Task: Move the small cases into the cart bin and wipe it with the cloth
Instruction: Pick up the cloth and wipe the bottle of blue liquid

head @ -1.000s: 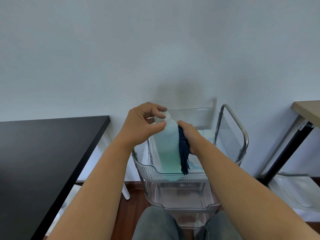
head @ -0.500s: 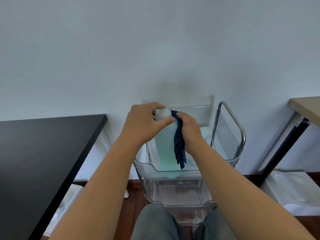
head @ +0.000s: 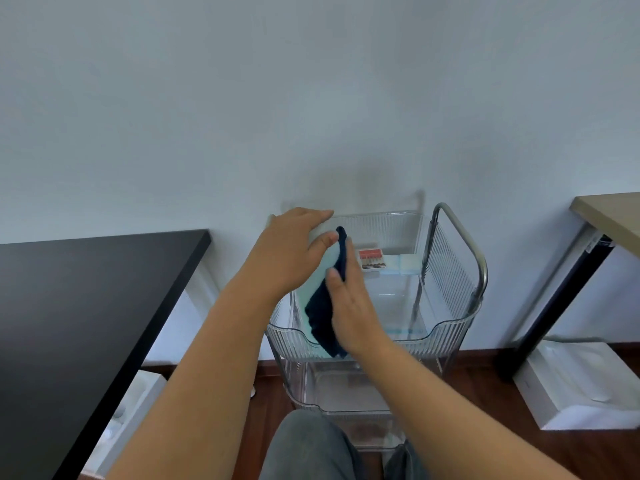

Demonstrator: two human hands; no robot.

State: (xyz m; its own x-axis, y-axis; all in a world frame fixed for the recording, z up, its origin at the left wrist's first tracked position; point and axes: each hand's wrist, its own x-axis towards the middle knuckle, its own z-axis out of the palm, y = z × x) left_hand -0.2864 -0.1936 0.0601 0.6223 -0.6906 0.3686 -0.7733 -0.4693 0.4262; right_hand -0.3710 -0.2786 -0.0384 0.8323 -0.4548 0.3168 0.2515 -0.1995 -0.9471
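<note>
My left hand (head: 287, 251) grips the top of a pale teal case (head: 317, 275) and holds it tilted over the top cart bin (head: 450, 323). The palm of my right hand (head: 349, 306) presses a dark blue cloth (head: 323, 313) flat against the case's right side. The cloth hangs down to the bin's front rim. Inside the bin, at the far wall, lie a small clear case with red contents (head: 371, 258) and a pale one (head: 408, 265) beside it.
The clear cart has a metal handle (head: 460, 230) on its right and a lower bin (head: 339, 389) beneath. A black table (head: 86, 306) stands to the left, and a wooden table (head: 609, 209) with a black leg to the right. A white box (head: 571, 386) lies on the floor.
The teal case has tipped to the left. My right hand has flattened and slid the cloth down its side. The cases at the back of the bin have come into view.
</note>
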